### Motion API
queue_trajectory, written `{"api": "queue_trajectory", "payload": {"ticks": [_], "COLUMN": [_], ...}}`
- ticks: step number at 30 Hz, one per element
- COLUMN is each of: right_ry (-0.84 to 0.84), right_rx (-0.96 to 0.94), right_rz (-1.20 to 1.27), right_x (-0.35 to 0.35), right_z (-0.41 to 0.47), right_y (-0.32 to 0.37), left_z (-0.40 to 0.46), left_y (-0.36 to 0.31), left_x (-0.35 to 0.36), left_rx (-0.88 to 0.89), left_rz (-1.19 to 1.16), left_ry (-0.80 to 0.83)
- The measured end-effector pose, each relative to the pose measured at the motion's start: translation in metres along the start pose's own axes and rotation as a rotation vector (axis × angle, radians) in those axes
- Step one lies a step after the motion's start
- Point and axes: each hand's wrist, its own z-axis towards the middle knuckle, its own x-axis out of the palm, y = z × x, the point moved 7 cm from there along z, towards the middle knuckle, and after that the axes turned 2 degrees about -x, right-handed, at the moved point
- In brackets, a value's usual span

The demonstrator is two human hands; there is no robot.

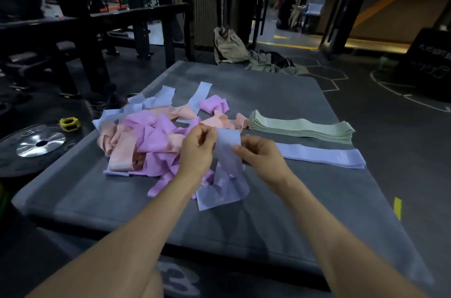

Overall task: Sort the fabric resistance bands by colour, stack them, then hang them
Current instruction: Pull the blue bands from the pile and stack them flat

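Observation:
A loose heap of pink, peach and pale blue fabric bands (151, 136) lies on the left half of a grey mat (268, 212). Both hands lift one pale blue band (225, 166) above the mat; its lower end hangs crumpled onto the surface. My left hand (197, 149) pinches its top left edge, and my right hand (261, 154) pinches its right edge. To the right lies a neat stack of green bands (302, 128). In front of that stack is a flat stack of pale blue bands (324, 157), just right of my right hand.
A weight plate (39, 144) and a yellow collar (70, 124) lie on the floor left of the mat. Dark gym racks (97, 24) stand at the back left. Bags and clothing (244, 54) sit beyond the mat's far edge. A person crouches in the distance.

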Motion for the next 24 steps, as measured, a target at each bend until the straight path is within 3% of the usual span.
{"api": "queue_trajectory", "payload": {"ticks": [3,7,10,13,16,21,24], "right_ry": [-0.125,-0.218,-0.123,0.01,0.02,-0.144,-0.279], "right_rx": [-0.006,0.027,-0.005,-0.038,-0.069,-0.001,0.089], "right_rz": [-0.075,0.032,0.05,0.042,-0.079,-0.201,-0.511], "right_x": [-0.009,-0.017,-0.009,0.001,0.001,-0.016,-0.029], "right_z": [0.007,0.01,0.007,0.001,0.0,0.002,0.0], "right_y": [-0.001,0.001,0.01,0.019,0.018,0.004,-0.007], "left_z": [-0.007,-0.016,-0.024,-0.022,-0.021,-0.028,-0.029], "left_y": [-0.006,-0.016,-0.022,-0.02,-0.017,-0.008,-0.003], "left_x": [0.002,0.011,0.024,0.022,0.02,0.029,0.033], "left_rx": [0.07,0.16,0.184,0.161,0.136,0.058,0.085], "left_rz": [0.08,0.205,0.239,0.222,0.242,0.267,0.406], "left_ry": [-0.026,0.015,0.14,0.154,0.195,0.384,0.424]}}
